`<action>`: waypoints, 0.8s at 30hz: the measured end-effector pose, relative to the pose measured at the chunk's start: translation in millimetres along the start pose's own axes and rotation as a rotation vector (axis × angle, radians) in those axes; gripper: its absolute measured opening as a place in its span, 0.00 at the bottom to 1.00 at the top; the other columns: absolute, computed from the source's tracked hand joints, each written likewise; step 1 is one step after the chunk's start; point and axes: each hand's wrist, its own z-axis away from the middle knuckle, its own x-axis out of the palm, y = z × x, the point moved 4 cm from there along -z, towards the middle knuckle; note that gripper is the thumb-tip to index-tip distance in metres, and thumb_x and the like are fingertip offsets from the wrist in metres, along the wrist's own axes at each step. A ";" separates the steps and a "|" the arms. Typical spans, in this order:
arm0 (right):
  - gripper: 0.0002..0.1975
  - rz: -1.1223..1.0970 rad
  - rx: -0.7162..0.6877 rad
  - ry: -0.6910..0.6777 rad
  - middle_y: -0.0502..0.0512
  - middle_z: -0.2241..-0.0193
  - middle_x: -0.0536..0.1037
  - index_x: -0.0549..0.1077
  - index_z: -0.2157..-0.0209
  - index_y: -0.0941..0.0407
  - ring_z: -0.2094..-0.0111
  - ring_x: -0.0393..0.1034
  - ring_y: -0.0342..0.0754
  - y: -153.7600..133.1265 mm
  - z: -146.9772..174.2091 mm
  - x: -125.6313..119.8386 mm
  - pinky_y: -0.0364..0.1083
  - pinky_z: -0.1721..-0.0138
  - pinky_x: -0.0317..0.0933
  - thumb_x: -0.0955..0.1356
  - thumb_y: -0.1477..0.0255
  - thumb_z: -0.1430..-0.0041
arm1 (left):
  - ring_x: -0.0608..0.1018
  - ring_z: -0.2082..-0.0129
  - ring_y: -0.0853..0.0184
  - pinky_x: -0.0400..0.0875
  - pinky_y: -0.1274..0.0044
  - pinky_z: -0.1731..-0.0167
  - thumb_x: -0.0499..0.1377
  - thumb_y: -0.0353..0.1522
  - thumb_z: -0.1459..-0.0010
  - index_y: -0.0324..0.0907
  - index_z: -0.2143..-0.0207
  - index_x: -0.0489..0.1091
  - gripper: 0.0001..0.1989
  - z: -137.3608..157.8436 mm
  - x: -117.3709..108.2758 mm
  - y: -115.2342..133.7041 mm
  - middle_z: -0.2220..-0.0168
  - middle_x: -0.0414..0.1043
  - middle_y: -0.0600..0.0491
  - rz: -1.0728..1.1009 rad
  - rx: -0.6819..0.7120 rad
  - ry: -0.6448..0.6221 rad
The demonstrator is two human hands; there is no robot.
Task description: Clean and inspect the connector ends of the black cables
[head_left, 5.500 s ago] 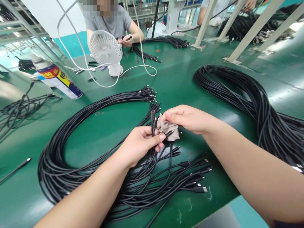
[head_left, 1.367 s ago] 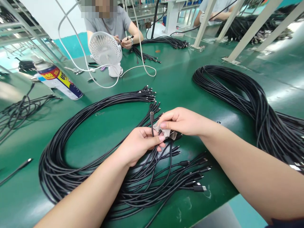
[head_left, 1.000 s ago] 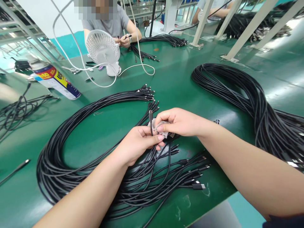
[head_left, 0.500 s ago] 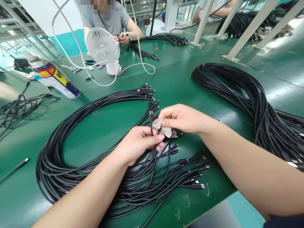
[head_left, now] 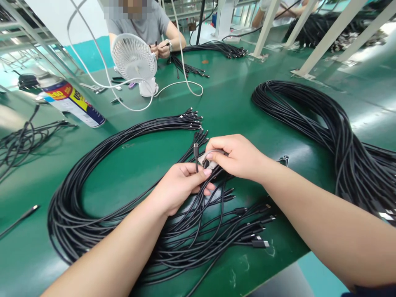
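Observation:
Black USB cables [head_left: 71,194] lie in a big loop on the green table, their plugs fanned out at the right end. My left hand [head_left: 185,183] is closed around several of these cables near the plugs. One cable's plug [head_left: 196,149] stands upright above my left thumb. My right hand [head_left: 230,154] pinches a greyish cloth [head_left: 213,164] against the cable ends just beyond my left thumb. The fingers of my right hand partly hide the cloth and the plugs under it.
Another coiled cable bundle [head_left: 328,123] lies to the right. A white fan [head_left: 134,57] and a spray can [head_left: 72,101] stand at the back left. Across the table, a person in a grey shirt [head_left: 151,20] handles cables. Loose cables [head_left: 21,140] lie far left.
My right hand has turned over and closed further onto the cloth, so less of it shows. My left hand has stayed nearly in place.

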 end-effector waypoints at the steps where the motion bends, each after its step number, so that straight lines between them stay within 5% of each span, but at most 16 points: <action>1: 0.08 0.061 -0.050 0.017 0.49 0.78 0.73 0.72 0.75 0.58 0.75 0.65 0.41 -1.1 0.5 0.5 0.40 0.72 0.55 0.64 0.78 0.44 | 0.76 0.80 0.74 0.70 0.83 0.75 0.68 0.33 0.50 0.36 0.74 0.71 0.10 -0.2 -0.2 -0.4 0.79 0.77 0.52 -0.009 -0.005 0.005; 7: 0.08 0.244 -0.140 0.119 0.52 0.76 0.75 0.72 0.73 0.57 0.72 0.67 0.44 1.4 1.8 -1.7 0.43 0.69 0.57 0.63 0.77 0.42 | 0.77 0.80 0.74 0.69 0.83 0.75 0.63 0.33 0.44 0.36 0.72 0.72 0.09 -0.8 -1.6 -0.5 0.78 0.78 0.51 -0.067 -0.011 0.030; 13: 0.10 -0.202 0.152 0.381 0.50 0.77 0.74 0.71 0.70 0.57 0.77 0.68 0.43 7.7 4.1 -16.9 0.43 0.74 0.62 0.65 0.66 0.38 | 0.76 0.80 0.74 0.67 0.83 0.75 0.65 0.37 0.46 0.37 0.75 0.72 0.12 0.5 2.1 -1.6 0.78 0.78 0.51 -0.143 0.004 -0.009; 19: 0.18 -0.450 0.013 -0.043 0.55 0.65 0.80 0.78 0.68 0.57 0.63 0.74 0.47 -3.4 1.0 4.0 0.46 0.59 0.67 0.66 0.57 0.39 | 0.76 0.79 0.73 0.67 0.81 0.74 0.65 0.40 0.47 0.36 0.73 0.73 0.14 -0.1 3.9 -3.0 0.77 0.78 0.50 -0.174 0.020 -0.055; 24: 0.13 -0.569 0.218 0.019 0.54 0.69 0.81 0.76 0.58 0.58 0.69 0.74 0.45 6.3 0.6 3.5 0.45 0.65 0.67 0.69 0.64 0.42 | 0.75 0.79 0.72 0.68 0.80 0.74 0.66 0.41 0.49 0.37 0.75 0.72 0.15 0.9 5.1 -0.5 0.78 0.77 0.51 -0.156 0.029 -0.036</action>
